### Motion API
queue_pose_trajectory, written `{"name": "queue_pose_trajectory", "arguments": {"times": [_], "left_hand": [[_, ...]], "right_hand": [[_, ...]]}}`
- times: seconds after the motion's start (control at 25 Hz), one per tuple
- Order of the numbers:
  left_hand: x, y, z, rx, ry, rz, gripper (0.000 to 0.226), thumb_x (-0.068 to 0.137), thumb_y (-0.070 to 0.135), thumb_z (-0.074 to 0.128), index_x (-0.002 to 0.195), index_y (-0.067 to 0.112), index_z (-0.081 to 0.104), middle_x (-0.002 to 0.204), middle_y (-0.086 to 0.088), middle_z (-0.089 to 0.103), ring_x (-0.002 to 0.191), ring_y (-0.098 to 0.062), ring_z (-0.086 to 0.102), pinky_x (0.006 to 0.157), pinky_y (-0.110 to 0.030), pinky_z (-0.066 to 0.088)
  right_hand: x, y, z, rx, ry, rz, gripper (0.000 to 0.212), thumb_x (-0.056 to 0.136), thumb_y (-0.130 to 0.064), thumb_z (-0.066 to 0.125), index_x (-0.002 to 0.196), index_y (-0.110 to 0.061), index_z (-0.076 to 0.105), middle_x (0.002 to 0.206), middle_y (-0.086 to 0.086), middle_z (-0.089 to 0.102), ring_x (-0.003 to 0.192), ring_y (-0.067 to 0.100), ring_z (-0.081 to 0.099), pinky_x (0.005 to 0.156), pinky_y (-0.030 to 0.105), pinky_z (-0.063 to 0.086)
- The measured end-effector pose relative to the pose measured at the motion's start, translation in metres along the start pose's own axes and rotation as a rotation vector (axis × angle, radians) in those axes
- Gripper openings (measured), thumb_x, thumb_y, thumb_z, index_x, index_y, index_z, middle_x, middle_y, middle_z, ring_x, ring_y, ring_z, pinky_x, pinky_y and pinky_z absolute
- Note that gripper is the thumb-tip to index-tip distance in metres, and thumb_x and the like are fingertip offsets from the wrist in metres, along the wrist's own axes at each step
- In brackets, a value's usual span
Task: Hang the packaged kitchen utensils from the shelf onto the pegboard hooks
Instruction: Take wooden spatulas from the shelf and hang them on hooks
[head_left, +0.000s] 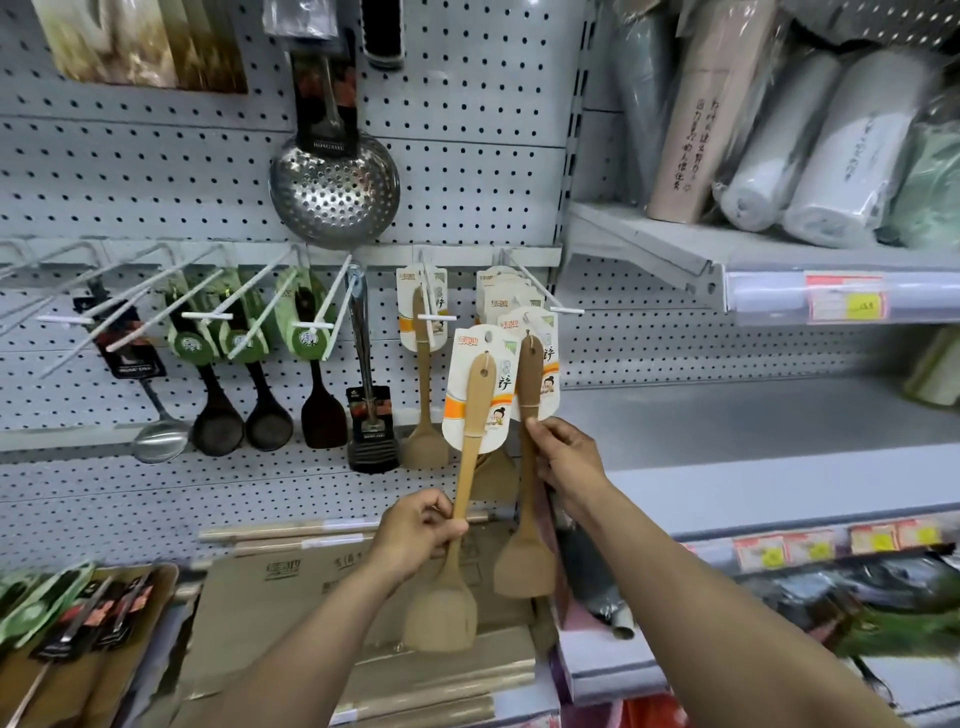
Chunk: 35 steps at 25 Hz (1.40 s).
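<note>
My left hand (415, 530) has its fingers curled round the handle of a wooden spatula (457, 525), blade down, its backing card (480, 387) up in front of the pegboard (467, 156). My right hand (563, 460) pinches the handle of a second, darker spatula (527, 467) just beside it (its card sits partly behind the first one). Both are held clear of the hooks; the nearest hook (540, 291) at the board's right edge already carries a stack of the same cards. Below, near the shelf's front edge, lies a flat cardboard box (291, 587); what it holds I cannot tell. A steel skimmer (335, 187) hangs higher up.
</note>
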<state>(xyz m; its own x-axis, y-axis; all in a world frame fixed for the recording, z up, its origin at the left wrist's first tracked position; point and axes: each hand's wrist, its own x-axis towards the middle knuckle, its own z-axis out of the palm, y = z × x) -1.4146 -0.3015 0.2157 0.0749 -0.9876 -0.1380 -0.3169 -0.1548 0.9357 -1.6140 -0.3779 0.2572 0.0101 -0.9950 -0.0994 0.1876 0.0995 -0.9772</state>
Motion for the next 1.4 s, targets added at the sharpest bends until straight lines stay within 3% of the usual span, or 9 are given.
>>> {"name": "queue_pose_trajectory", "arguments": {"times": [0.08, 0.28, 0.4, 0.48, 0.64, 0.84, 1.12, 1.4], "left_hand": [[0.004, 0.003, 0.002, -0.002, 0.016, -0.002, 0.017, 0.083, 0.012, 0.074, 0.079, 0.009, 0.058, 0.084, -0.010, 0.074, 0.076, -0.018, 0.072, 0.061, -0.024, 0.056], [-0.003, 0.005, 0.008, 0.008, 0.022, 0.008, 0.017, 0.083, 0.014, 0.074, 0.078, 0.011, 0.058, 0.084, -0.009, 0.074, 0.078, -0.017, 0.072, 0.062, -0.022, 0.055], [-0.014, 0.005, 0.013, -0.032, 0.015, 0.022, 0.017, 0.083, 0.011, 0.074, 0.077, 0.011, 0.058, 0.085, -0.014, 0.072, 0.074, -0.016, 0.071, 0.061, -0.021, 0.054], [-0.021, 0.004, 0.019, -0.054, -0.010, 0.043, 0.018, 0.083, 0.010, 0.074, 0.075, 0.013, 0.058, 0.083, -0.013, 0.072, 0.074, -0.016, 0.070, 0.063, -0.022, 0.053], [-0.027, 0.010, 0.037, -0.062, -0.039, 0.090, 0.022, 0.082, 0.007, 0.074, 0.071, 0.014, 0.056, 0.076, -0.005, 0.067, 0.071, -0.015, 0.067, 0.062, -0.024, 0.054], [-0.025, 0.019, 0.060, -0.066, -0.071, 0.105, 0.022, 0.083, 0.009, 0.074, 0.073, 0.015, 0.056, 0.076, -0.005, 0.066, 0.071, -0.015, 0.064, 0.063, -0.029, 0.057], [-0.013, 0.015, 0.067, -0.107, -0.105, 0.086, 0.023, 0.083, 0.007, 0.074, 0.072, 0.015, 0.056, 0.069, 0.000, 0.065, 0.067, -0.012, 0.062, 0.067, -0.034, 0.055], [0.014, 0.014, 0.069, -0.060, -0.124, 0.080, 0.020, 0.082, 0.010, 0.074, 0.074, 0.015, 0.056, 0.080, -0.009, 0.068, 0.077, -0.018, 0.067, 0.071, -0.036, 0.058]], "right_hand": [[0.012, -0.003, 0.003, -0.008, 0.006, 0.012, 0.014, 0.094, -0.022, 0.068, 0.097, -0.008, 0.071, 0.083, 0.002, 0.074, 0.069, 0.012, 0.068, 0.056, 0.021, 0.052], [0.024, -0.009, 0.002, -0.097, 0.025, 0.044, 0.023, 0.093, -0.026, 0.069, 0.106, -0.006, 0.072, 0.098, 0.007, 0.076, 0.084, 0.019, 0.070, 0.068, 0.024, 0.057], [0.019, -0.018, 0.002, -0.179, 0.216, -0.029, 0.026, 0.087, -0.039, 0.073, 0.101, -0.017, 0.075, 0.098, -0.002, 0.075, 0.099, 0.020, 0.068, 0.092, 0.034, 0.055], [0.004, -0.030, 0.003, -0.047, 0.281, -0.103, 0.024, 0.087, -0.043, 0.072, 0.093, -0.021, 0.077, 0.096, -0.002, 0.077, 0.100, 0.019, 0.069, 0.099, 0.041, 0.052], [-0.032, -0.059, 0.004, 0.137, 0.087, -0.291, 0.020, 0.090, -0.031, 0.071, 0.087, -0.012, 0.076, 0.088, 0.005, 0.077, 0.083, 0.015, 0.069, 0.083, 0.030, 0.055], [-0.036, -0.079, 0.000, 0.026, 0.137, -0.327, 0.010, 0.088, -0.013, 0.074, 0.087, -0.003, 0.070, 0.073, 0.002, 0.068, 0.056, -0.001, 0.059, 0.057, 0.012, 0.047], [-0.030, -0.085, -0.001, 0.032, 0.085, -0.298, 0.013, 0.088, -0.006, 0.072, 0.076, -0.006, 0.068, 0.065, -0.003, 0.069, 0.053, 0.003, 0.061, 0.054, 0.015, 0.049], [-0.012, -0.085, 0.006, 0.001, 0.100, -0.313, 0.017, 0.089, -0.004, 0.069, 0.073, -0.006, 0.066, 0.064, -0.002, 0.067, 0.051, 0.003, 0.060, 0.051, 0.014, 0.047]]}}
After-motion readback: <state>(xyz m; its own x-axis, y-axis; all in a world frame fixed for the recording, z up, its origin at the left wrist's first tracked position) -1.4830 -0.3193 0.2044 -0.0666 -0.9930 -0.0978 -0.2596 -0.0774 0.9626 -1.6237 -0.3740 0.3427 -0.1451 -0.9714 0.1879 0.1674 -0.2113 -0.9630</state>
